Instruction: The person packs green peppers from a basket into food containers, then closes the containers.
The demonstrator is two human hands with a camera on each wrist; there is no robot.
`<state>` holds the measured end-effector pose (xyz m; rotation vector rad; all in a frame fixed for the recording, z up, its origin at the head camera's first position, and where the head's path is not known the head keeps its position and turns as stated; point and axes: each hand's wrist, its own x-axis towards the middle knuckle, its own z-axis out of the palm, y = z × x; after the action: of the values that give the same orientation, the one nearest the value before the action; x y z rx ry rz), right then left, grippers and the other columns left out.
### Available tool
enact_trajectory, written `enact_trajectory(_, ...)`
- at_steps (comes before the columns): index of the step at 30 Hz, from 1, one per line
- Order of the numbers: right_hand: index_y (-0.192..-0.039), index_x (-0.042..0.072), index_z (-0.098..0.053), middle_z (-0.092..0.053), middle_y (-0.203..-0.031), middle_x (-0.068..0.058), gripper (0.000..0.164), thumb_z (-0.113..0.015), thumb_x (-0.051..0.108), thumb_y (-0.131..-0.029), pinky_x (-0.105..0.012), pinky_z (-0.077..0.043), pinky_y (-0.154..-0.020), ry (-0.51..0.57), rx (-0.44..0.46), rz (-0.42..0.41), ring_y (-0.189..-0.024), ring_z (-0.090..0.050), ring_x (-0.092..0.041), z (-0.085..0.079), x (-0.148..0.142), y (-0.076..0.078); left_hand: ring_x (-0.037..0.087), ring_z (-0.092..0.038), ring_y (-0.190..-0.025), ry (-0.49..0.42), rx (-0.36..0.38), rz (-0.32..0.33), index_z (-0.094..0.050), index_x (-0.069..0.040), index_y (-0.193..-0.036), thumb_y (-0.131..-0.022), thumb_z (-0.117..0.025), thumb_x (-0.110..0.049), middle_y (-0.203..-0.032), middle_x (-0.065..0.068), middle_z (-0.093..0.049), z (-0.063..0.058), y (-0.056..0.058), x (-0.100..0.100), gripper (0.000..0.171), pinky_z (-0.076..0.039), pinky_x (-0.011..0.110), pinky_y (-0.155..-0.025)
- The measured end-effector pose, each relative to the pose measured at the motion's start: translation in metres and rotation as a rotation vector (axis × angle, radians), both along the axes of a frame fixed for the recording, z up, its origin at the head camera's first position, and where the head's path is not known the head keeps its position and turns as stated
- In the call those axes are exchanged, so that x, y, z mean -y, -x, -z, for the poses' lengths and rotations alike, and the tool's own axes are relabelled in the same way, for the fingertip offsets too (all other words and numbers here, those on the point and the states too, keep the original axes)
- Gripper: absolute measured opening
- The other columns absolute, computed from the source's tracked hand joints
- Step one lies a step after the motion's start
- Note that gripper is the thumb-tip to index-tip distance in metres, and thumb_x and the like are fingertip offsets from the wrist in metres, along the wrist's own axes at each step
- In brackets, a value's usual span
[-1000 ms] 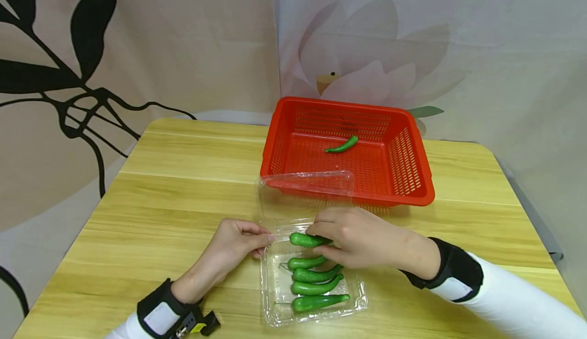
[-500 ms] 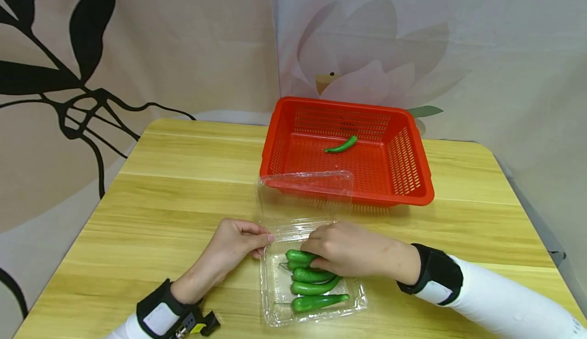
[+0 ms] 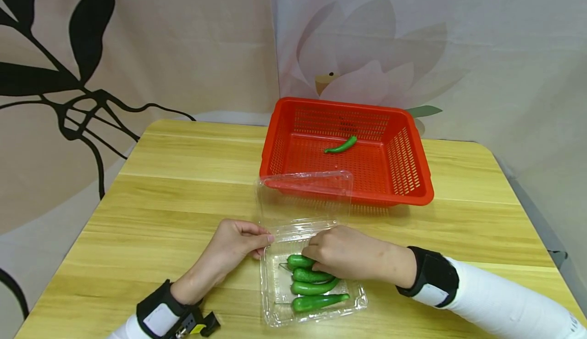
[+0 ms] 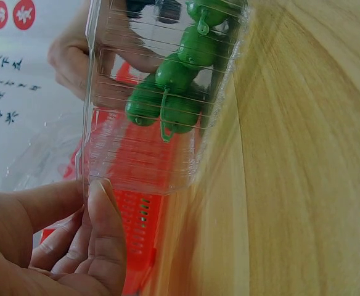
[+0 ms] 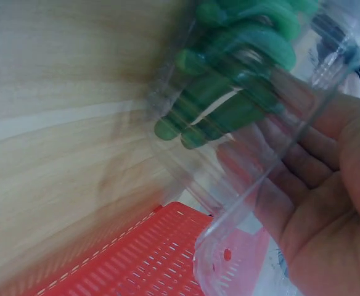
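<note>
My left hand pinches the left rim of a clear plastic clamshell box, near its hinge, between thumb and fingers. The box lies on the table with its lid folded back. Inside it, several green chili peppers lie crosswise. My right hand reaches in from the right, its curled fingers around the hidden end of the farthest green chili pepper. In the left wrist view that chili pepper sits raised against another one with a stem. The right wrist view shows the fingers partly behind clear plastic.
A red perforated basket stands at the back of the wooden table, holding one green chili pepper. The box lid overlaps the basket's front rim in the head view. A printed curtain hangs behind the table.
My right hand has come down and nearer, bringing a green chili pepper from the box's far end against the others. My left hand keeps its pinch on the rim.
</note>
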<state>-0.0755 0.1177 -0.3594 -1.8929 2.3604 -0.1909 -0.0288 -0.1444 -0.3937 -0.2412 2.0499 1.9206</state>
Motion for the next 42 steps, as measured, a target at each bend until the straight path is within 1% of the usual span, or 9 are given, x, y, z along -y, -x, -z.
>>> enact_trajectory(4, -0.095, 0.015, -0.071, -0.066, -0.082, 0.011, 0.017, -0.085, 0.02, -0.089, -0.019, -0.054, -0.066, -0.017, 0.005, 0.003, -0.075, -0.062, -0.002, -0.001, 0.0, -0.001, 0.016, -0.067, -0.063, -0.003, -0.002, -0.001, -0.077, 0.009, -0.101, -0.09, -0.082, -0.006, -0.088, 0.017, -0.076, 0.0, 0.0, 0.0, 0.019, -0.06, 0.027, -0.059)
enact_trajectory(18, -0.095, 0.015, -0.07, -0.064, -0.081, 0.011, 0.018, -0.086, 0.02, -0.088, -0.017, -0.052, -0.066, -0.027, 0.025, -0.002, -0.074, -0.06, -0.001, -0.002, 0.0, -0.001, 0.017, -0.066, -0.064, 0.011, -0.001, 0.0, -0.077, 0.009, -0.101, -0.09, -0.082, -0.007, -0.084, 0.015, -0.075, 0.0, -0.001, 0.001, 0.02, -0.06, 0.028, -0.06)
enact_trajectory(22, -0.098, 0.014, -0.071, -0.066, -0.083, 0.01, 0.019, -0.086, 0.02, -0.088, -0.017, -0.054, -0.067, -0.02, 0.016, -0.01, -0.076, -0.062, -0.001, -0.004, -0.001, 0.0, 0.017, -0.066, -0.064, 0.006, -0.007, 0.003, -0.077, 0.009, -0.101, -0.09, -0.082, -0.007, -0.084, 0.015, -0.075, -0.001, -0.002, 0.001, 0.02, -0.061, 0.028, -0.06)
enact_trajectory(26, -0.103, 0.013, -0.074, -0.07, -0.088, 0.008, 0.02, -0.086, 0.021, -0.089, -0.017, -0.056, -0.071, -0.006, 0.017, -0.015, -0.08, -0.065, -0.002, -0.006, -0.001, 0.0, 0.017, -0.067, -0.064, 0.007, -0.008, 0.003, -0.077, 0.009, -0.101, -0.09, -0.082, -0.007, -0.086, 0.016, -0.076, -0.002, -0.002, 0.001, 0.02, -0.061, 0.028, -0.06)
enact_trajectory(31, -0.108, 0.012, -0.074, -0.072, -0.093, 0.008, 0.02, -0.081, 0.026, -0.094, -0.017, -0.056, -0.075, 0.048, 0.045, -0.003, -0.084, -0.066, -0.003, -0.013, -0.004, 0.002, 0.017, -0.067, -0.064, 0.01, 0.0, -0.002, -0.078, 0.008, -0.099, -0.09, -0.083, -0.007, -0.085, 0.017, -0.075, -0.003, -0.001, 0.001, 0.018, -0.061, 0.028, -0.061)
enact_trajectory(34, -0.108, 0.013, -0.074, -0.072, -0.094, 0.008, 0.021, -0.079, 0.03, -0.097, -0.02, -0.057, -0.076, 0.101, 0.042, -0.003, -0.085, -0.066, -0.005, -0.019, -0.005, 0.004, 0.016, -0.066, -0.063, 0.01, 0.0, 0.001, -0.078, 0.008, -0.099, -0.089, -0.083, -0.007, -0.084, 0.017, -0.075, -0.003, -0.001, 0.0, 0.018, -0.06, 0.028, -0.061)
enact_trajectory(37, -0.106, 0.014, -0.074, -0.071, -0.095, 0.008, 0.02, -0.077, 0.032, -0.097, -0.021, -0.058, -0.074, 0.161, 0.02, -0.01, -0.087, -0.066, -0.005, -0.028, -0.007, 0.007, 0.016, -0.066, -0.063, 0.007, -0.004, 0.006, -0.078, 0.008, -0.1, -0.09, -0.083, -0.007, -0.083, 0.016, -0.075, -0.002, -0.001, 0.0, 0.019, -0.06, 0.028, -0.06)
enact_trajectory(42, -0.107, 0.013, -0.073, -0.071, -0.1, 0.006, 0.02, -0.079, 0.029, -0.096, -0.021, -0.059, -0.076, 0.278, 0.001, -0.014, -0.09, -0.067, -0.007, -0.046, -0.009, 0.014, 0.016, -0.066, -0.063, 0.005, -0.005, 0.009, -0.077, 0.008, -0.101, -0.09, -0.083, -0.007, -0.083, 0.016, -0.075, -0.002, -0.001, 0.0, 0.02, -0.061, 0.029, -0.06)
